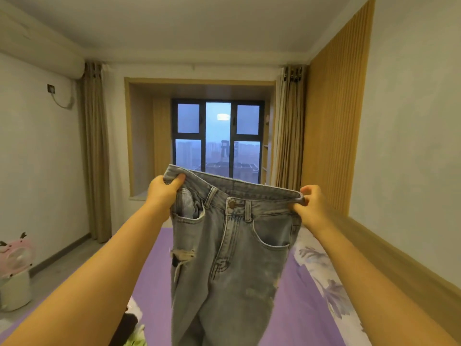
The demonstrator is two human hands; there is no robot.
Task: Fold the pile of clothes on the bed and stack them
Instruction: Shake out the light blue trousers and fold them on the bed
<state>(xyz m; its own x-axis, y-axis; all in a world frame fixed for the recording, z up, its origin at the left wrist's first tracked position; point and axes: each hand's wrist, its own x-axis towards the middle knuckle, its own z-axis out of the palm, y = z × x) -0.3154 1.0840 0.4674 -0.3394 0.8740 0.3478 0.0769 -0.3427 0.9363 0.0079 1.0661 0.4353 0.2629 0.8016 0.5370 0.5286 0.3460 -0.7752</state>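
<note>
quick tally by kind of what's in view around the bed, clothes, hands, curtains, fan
jeans, held up by the waistband: 1
other clothes at the bottom edge, partly cut off: count unclear
left hand and right hand: 2
curtains: 2
pink fan: 1
total countable: 6

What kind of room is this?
Most likely a bedroom: a bed with a purple sheet, curtains beside a window, and jeans being held up.
</note>
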